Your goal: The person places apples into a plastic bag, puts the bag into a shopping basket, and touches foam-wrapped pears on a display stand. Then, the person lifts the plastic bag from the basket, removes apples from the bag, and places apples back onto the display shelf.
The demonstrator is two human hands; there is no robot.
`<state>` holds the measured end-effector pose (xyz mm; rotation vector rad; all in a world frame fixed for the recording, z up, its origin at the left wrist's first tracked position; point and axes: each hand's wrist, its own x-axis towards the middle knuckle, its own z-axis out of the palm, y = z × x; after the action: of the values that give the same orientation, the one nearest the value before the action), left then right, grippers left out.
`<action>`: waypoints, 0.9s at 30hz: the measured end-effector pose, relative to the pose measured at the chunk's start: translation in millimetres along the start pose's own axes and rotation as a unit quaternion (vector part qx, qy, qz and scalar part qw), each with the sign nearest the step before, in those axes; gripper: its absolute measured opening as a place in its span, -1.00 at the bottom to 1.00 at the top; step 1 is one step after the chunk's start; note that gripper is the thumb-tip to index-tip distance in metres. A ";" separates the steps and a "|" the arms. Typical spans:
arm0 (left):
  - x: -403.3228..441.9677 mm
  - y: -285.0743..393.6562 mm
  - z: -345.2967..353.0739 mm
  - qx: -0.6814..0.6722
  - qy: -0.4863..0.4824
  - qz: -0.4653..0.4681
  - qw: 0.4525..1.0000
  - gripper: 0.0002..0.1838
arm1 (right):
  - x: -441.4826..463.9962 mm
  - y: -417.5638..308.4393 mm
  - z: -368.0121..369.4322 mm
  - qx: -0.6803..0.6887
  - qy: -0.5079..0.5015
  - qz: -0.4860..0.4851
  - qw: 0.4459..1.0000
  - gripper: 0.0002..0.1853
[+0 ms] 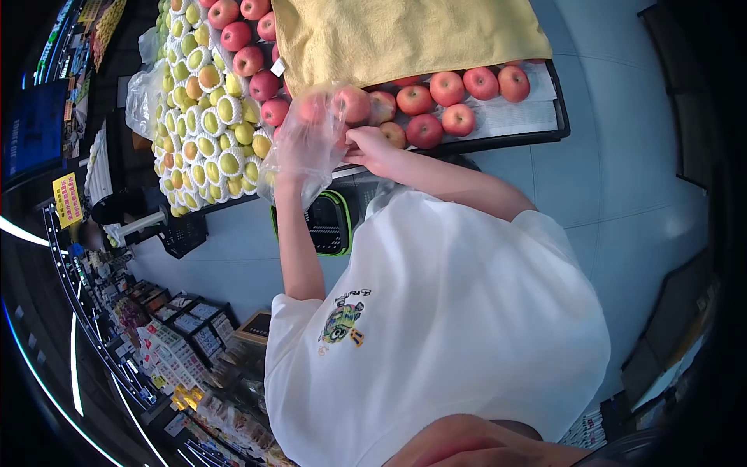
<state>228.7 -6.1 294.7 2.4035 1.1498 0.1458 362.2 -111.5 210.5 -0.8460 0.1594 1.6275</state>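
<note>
A clear plastic bag [311,167] is draped around my left hand [294,152], over the front edge of the apple display. The film blurs my left fingers, so I cannot make out their grip. My right hand [375,152] is closed, its fingertips pinched at the bag's right edge. Behind the bag's upper part shows a red apple [352,105]; whether it is inside cannot be told. Just beyond my right hand, several red apples [424,131] lie in rows on white paper in a black-edged tray [510,141].
A yellow towel [412,39] covers the back of the apples. To the left are yellow-green fruits [206,148] in white foam nets. Below the stand is a black basket with a green rim [348,226]. Another plastic bag [144,101] hangs at the far left.
</note>
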 end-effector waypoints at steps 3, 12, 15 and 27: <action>0.4 8.8 5.1 -0.025 0.046 0.040 0.998 -0.69 | 0.0 3.5 7.4 -0.011 0.014 -0.021 1.000 -0.80; -16.7 13.6 20.0 -0.132 0.138 0.121 0.974 -0.55 | 7.6 5.1 -5.0 0.061 -0.004 0.008 0.998 -0.44; -27.8 26.4 22.6 -0.191 0.098 0.006 0.977 -0.43 | 18.6 7.7 -9.8 0.092 -0.023 0.004 0.995 -0.46; -24.3 3.8 23.9 -0.013 0.084 0.056 0.995 -0.24 | 50.1 18.1 -30.4 0.151 -0.013 0.015 0.988 -0.77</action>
<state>222.6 -35.3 277.8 2.4724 1.0765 0.4039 359.0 -92.5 152.3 -0.5922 0.3906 1.5916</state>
